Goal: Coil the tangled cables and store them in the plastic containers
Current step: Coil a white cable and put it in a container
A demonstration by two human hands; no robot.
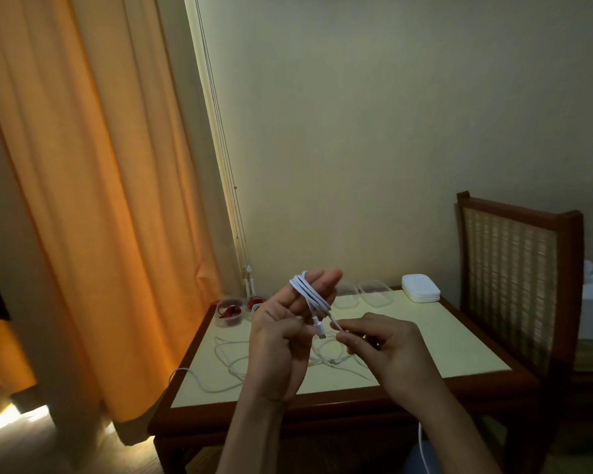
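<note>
A white cable (310,293) is wound in several loops round the straight fingers of my left hand (288,323), held up palm-first above the table. One plug end hangs down by the palm. My right hand (374,340) pinches the cable's other end just right of that plug. More white cables (233,367) lie tangled on the pale tabletop (442,343), partly hidden behind my hands. A clear plastic container (229,314) with a red cable inside stands at the table's back left, with a second one (255,304) beside it. Two empty clear containers (374,294) sit at the back middle.
A stack of white lids (420,288) lies at the table's back right corner. A wooden chair with a woven back (514,285) stands right of the table. Orange curtains (93,200) hang at the left. One white cable droops over the table's left edge (182,371).
</note>
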